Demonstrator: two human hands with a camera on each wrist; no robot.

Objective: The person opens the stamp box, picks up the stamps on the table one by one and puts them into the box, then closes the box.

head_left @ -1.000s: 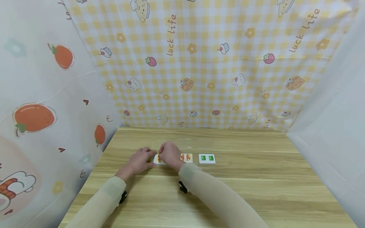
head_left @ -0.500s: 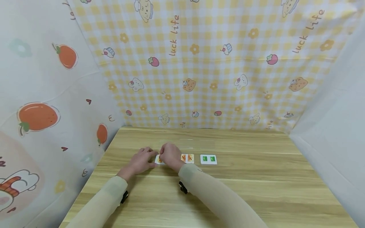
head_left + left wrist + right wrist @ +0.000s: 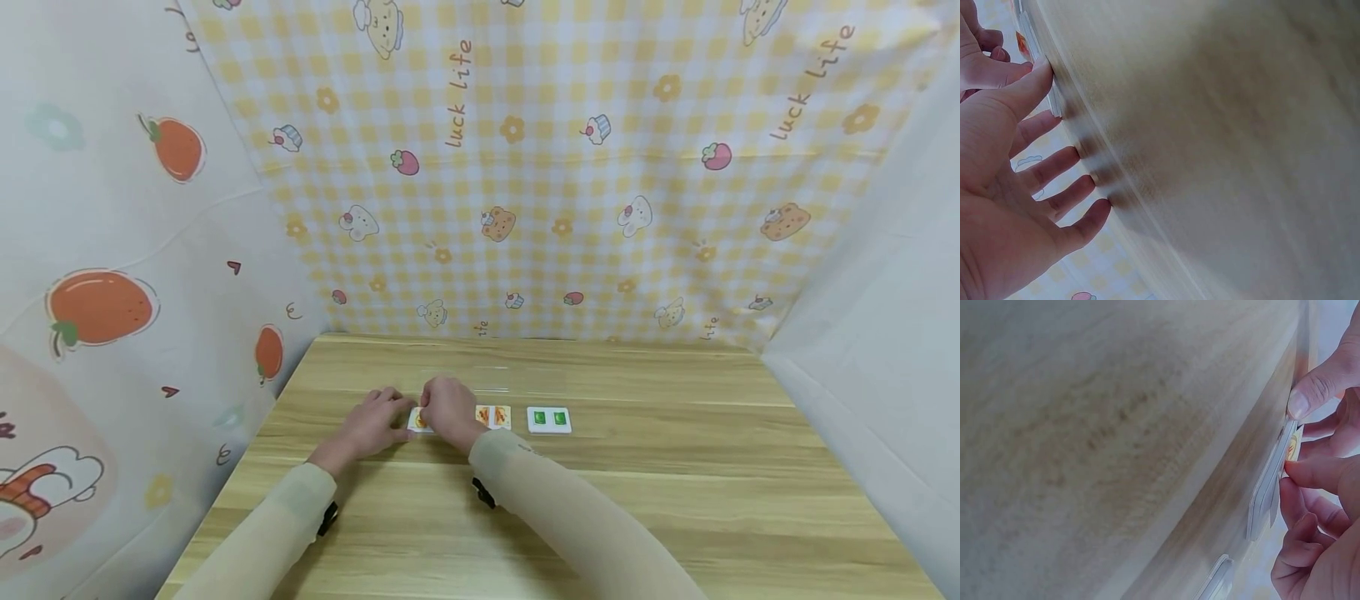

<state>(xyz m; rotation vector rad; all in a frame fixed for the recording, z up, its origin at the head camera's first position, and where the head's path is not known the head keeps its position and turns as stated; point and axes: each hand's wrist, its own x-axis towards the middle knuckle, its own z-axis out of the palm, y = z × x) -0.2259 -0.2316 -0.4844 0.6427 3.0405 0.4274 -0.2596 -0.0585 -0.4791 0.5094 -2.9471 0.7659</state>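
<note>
On the wooden table lies a flat white rectangular tile, its left end showing between my hands in the head view. My left hand holds that end between thumb and index finger; the other fingers are spread with tips on the table. My right hand is bent over the tile and hides most of it. Its thumb and fingers pinch a small yellow picture piece, which stands tilted at the tile's face in the right wrist view. The tile's layered edge runs below the piece.
Just right of my right hand lies a tile with two orange pictures. Farther right is a white tile with two green squares. Thin clear plates lie behind. Patterned cloth hangs at the table's back and left.
The head view has shifted slightly. My right hand has moved down a little over the tile; my left hand keeps its place at the tile's end.
</note>
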